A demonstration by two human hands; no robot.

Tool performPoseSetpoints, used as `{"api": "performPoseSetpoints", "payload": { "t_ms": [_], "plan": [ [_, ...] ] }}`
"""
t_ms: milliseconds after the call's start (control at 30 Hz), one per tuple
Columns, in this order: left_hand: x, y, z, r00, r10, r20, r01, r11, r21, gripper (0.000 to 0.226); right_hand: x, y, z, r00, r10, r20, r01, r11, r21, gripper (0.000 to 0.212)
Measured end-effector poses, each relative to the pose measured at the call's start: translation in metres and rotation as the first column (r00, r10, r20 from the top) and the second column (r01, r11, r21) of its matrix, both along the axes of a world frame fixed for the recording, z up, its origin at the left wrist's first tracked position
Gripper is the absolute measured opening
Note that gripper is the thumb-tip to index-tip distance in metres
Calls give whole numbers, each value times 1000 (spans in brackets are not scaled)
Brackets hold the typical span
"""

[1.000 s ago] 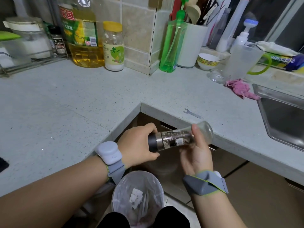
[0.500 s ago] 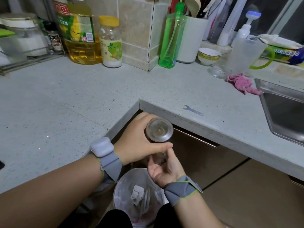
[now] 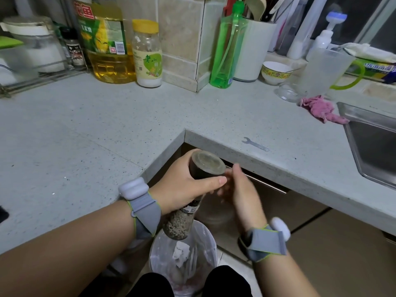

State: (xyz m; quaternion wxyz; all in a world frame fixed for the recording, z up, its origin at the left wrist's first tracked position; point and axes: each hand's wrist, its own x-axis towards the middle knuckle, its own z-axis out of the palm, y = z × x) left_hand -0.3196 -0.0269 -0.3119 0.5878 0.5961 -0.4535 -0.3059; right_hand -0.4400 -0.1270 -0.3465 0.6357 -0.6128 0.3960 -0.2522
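A glass pepper grinder with a dark cap end hangs tilted below the counter corner, its cap end up towards me and its peppercorn-filled glass body pointing down. My left hand grips it around the upper part, thumb across the front. My right hand is just to the right of the grinder, motion-blurred, with loosely extended fingers close to it; whether they touch it is unclear. Directly under the grinder stands a small lined waste bin with crumpled paper inside.
A small flat wrench lies near the edge of the speckled L-shaped counter. A steel sink is at right, with a pink cloth beside it. At the back stand an oil bottle, a yellow-lidded jar, a green soap bottle and a jug.
The grinder swung from lying sideways between both hands to pointing glass end down over the bin. My right hand came off its underside and now sits beside it.
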Motion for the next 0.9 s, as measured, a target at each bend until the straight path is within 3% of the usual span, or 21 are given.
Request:
{"api": "performPoseSetpoints", "payload": {
  "t_ms": [67,167,267,400,500,600,767,900],
  "plan": [
    [-1,0,0,998,-47,-44,48,999,18,45,-8,-2,37,994,79,75,-64,981,-185,50],
    [0,2,-1,992,-111,-66,113,993,28,51,-17,4,78,957,260,-132,-291,856,-427,41],
    [0,4,2,985,-165,-44,166,986,21,56,-19,10,91,924,269,-273,-375,780,-501,37],
    [-1,4,3,976,-218,-17,218,976,22,64,-17,11,93,933,246,-261,-350,785,-511,32],
    [-2,3,-2,979,-199,52,197,979,50,48,-18,12,95,922,200,-331,-362,746,-558,22],
    [-2,4,-2,982,-138,131,136,990,24,31,-16,15,97,917,153,-367,-366,686,-629,28],
    [-4,4,3,981,-58,187,84,987,-136,46,-8,26,98,951,81,-299,-291,564,-772,41],
    [-4,4,0,990,-62,130,90,971,-223,73,-10,23,104,983,175,-61,-170,714,-679,37]
  ]
}}
